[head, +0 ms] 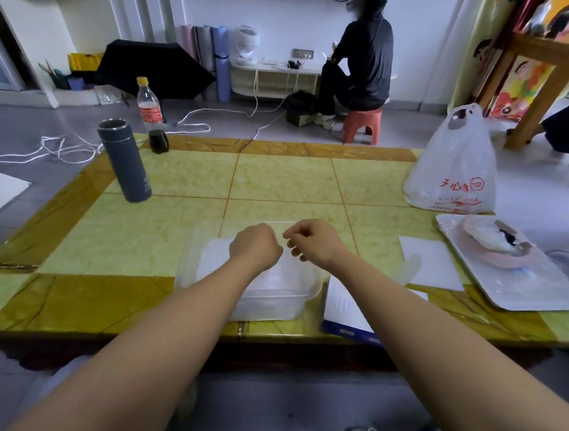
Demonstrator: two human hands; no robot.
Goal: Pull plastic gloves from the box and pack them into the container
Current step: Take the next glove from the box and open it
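Hard to make out: the container is clear plastic, so its far rim is only a faint line beyond the hands; both forearms cross it and hide much of its inside
Hidden: the left hand shows only its back, its fingers tucked out of view beneath; the right forearm covers the near right part of the box
Gloves: a flat whitish layer lies inside the container; single pieces cannot be told apart
Loose glove: a pale, see-through tongue stands up past the far end of the box, in front of a white sheet of paper
Container: on the table, near its front edge, long side facing the person
Box: just right of the container, white top with a blue edge, long axis running away from the person
Left hand: over the middle of the container, curled like a fist; I cannot tell whether it holds anything
Right hand: close beside the left, wrist bent, thumb and forefinger tips drawn together; whether clear film sits between them cannot be told
Arms: both bare, stretched forward, converging over the container
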